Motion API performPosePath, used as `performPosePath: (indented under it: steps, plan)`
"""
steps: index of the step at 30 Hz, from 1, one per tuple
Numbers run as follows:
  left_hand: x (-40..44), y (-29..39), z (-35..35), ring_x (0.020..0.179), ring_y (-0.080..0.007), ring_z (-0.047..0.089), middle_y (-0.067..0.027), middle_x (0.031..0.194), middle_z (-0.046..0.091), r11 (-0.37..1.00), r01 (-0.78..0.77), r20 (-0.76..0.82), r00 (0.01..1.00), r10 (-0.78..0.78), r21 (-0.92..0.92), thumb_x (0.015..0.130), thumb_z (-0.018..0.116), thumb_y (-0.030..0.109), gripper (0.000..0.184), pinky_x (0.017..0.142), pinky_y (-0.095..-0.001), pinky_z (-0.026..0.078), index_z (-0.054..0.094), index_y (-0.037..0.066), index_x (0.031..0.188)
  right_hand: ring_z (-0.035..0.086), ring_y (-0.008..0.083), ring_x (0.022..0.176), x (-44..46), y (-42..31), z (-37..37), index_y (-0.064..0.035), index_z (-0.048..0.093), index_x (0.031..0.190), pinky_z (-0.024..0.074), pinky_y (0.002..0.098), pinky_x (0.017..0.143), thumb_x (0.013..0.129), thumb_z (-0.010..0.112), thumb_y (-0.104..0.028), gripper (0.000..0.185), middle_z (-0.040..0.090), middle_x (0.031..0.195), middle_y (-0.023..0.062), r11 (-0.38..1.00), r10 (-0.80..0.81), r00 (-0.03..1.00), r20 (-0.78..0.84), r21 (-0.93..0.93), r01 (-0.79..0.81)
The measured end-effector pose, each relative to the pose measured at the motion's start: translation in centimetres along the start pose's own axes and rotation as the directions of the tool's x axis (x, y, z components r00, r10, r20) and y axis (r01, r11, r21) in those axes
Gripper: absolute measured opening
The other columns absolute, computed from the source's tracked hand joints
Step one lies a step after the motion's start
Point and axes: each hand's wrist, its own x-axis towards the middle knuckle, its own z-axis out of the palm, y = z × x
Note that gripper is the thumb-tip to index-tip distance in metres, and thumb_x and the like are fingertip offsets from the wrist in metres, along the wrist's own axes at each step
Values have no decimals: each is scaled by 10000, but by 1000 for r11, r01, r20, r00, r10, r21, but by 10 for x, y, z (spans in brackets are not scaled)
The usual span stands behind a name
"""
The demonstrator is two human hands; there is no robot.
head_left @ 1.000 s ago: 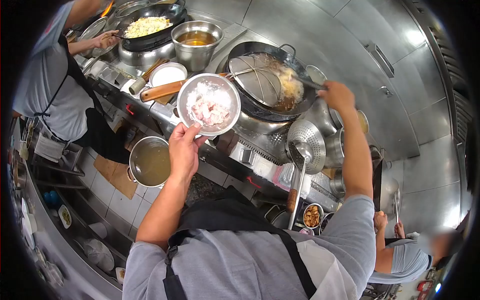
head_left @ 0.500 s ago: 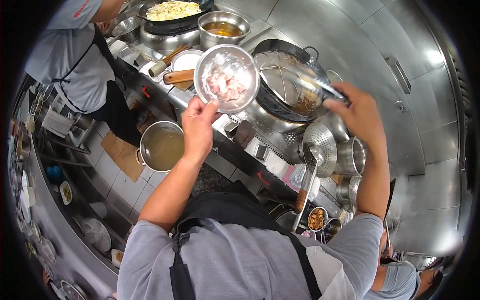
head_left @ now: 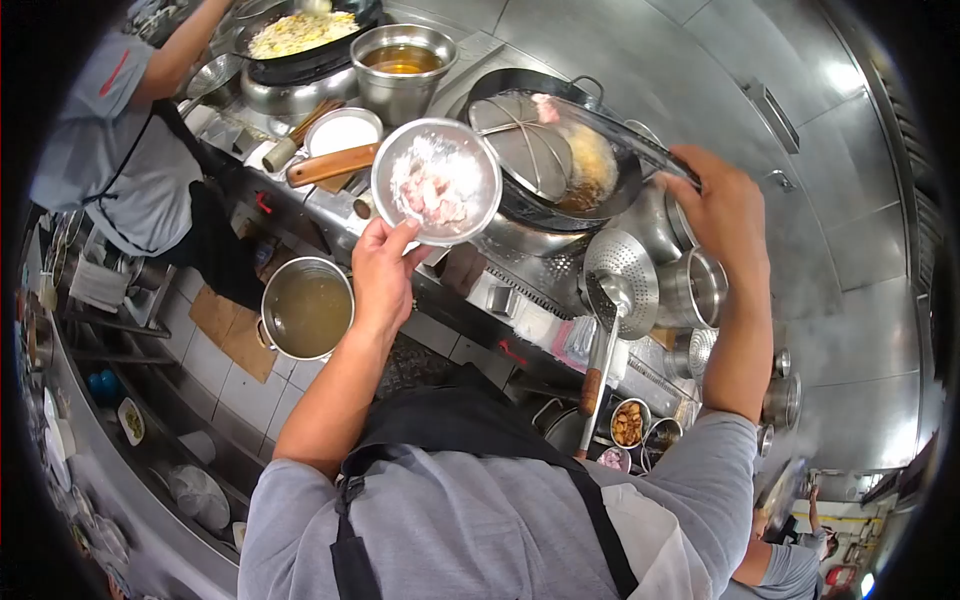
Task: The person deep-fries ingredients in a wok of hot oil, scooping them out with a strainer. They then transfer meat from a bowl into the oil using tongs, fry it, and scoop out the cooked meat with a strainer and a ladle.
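Note:
My left hand grips the rim of a round metal bowl, thumb on the near edge. Inside lie pale pink raw meat pieces dusted with white powder. My right hand is closed around long metal tongs that reach over the wok. One pink meat piece shows near their far end; whether they pinch it is unclear. A round mesh strainer lies across the wok's left part, its wooden handle running behind the bowl. Bubbling oil foams beside it.
A pot of amber liquid and a white-filled bowl stand left of the wok. A perforated ladle and metal pots sit nearer me. A co-worker works at another wok. A stockpot stands below.
The view has shifted slightly. The tongs' far end now shows a pink meat piece over the wok, and the oil foams more. My left hand still holds the bowl, lower in view.

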Motion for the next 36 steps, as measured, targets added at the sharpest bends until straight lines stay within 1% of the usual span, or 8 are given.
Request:
performPosePath:
  steps: [5, 9, 13, 16, 18, 24, 31, 36]
  plan:
    - [-16, -9, 5, 823, -123, 627, -48, 924, 661, 999, 39, -16, 999, -40, -32, 915, 600, 117, 157, 748, -311, 532, 523, 101, 779, 656, 346, 888, 50, 74, 92, -158, 649, 1113, 511, 454, 746, 838, 637, -367, 345, 691, 932, 142, 953, 154, 967, 202, -289, -91]
    - [-20, -7, 1, 835, -117, 631, -44, 938, 665, 999, 13, -52, 999, -14, -34, 912, 605, 124, 121, 762, -316, 530, 545, 102, 810, 632, 364, 1003, 63, 132, 223, -110, 629, 1147, 494, 456, 848, 830, 635, -407, 435, 667, 1054, 187, 922, 376, 894, 243, -192, -335]
    - [-23, 8, -4, 857, -125, 632, -46, 956, 661, 999, -30, -106, 994, 27, -23, 906, 612, 133, 67, 772, -316, 529, 570, 86, 883, 613, 369, 1049, 82, 118, 213, -74, 626, 1147, 469, 462, 895, 837, 621, -453, 489, 648, 1110, 206, 890, 442, 891, 106, 73, -451]
    - [-13, 15, -18, 849, -132, 633, -54, 975, 657, 995, -97, -113, 989, 96, -6, 908, 599, 115, 65, 773, -316, 538, 575, 63, 939, 644, 337, 985, 89, 76, 154, -53, 626, 1137, 487, 418, 842, 842, 638, -457, 500, 677, 1017, 186, 961, 196, 979, -56, 211, -180]
    - [-4, 19, -23, 834, -135, 632, -57, 937, 661, 990, -137, -139, 981, 136, -4, 902, 610, 105, 70, 776, -324, 536, 560, 76, 863, 660, 317, 906, 73, 17, 89, -40, 624, 1126, 497, 385, 798, 832, 672, -414, 478, 687, 954, 163, 912, 30, 998, 57, 406, -50]
    - [6, 35, -21, 811, -131, 627, -57, 905, 658, 974, -227, -85, 970, 227, 10, 905, 614, 84, 172, 778, -332, 530, 510, 82, 769, 657, 295, 782, 24, -84, 11, -62, 625, 1100, 491, 386, 657, 797, 708, -347, 424, 675, 877, 129, 927, -313, 929, 199, 275, 254]
    - [7, 34, -17, 814, -136, 625, -56, 896, 652, 978, -208, -28, 978, 208, 6, 907, 609, 80, 159, 805, -354, 537, 518, 80, 777, 632, 277, 687, 10, -98, 20, -72, 641, 1074, 486, 351, 620, 799, 715, -284, 354, 661, 845, 100, 890, -457, 880, 129, 64, 452]
    - [11, 26, -13, 825, -142, 629, -53, 892, 647, 989, -144, -52, 988, 143, -34, 911, 597, 85, 176, 833, -380, 546, 508, 87, 760, 624, 300, 687, 3, -77, 2, -111, 652, 1040, 473, 392, 588, 814, 688, -311, 304, 651, 830, 88, 942, -313, 949, 24, 138, 307]
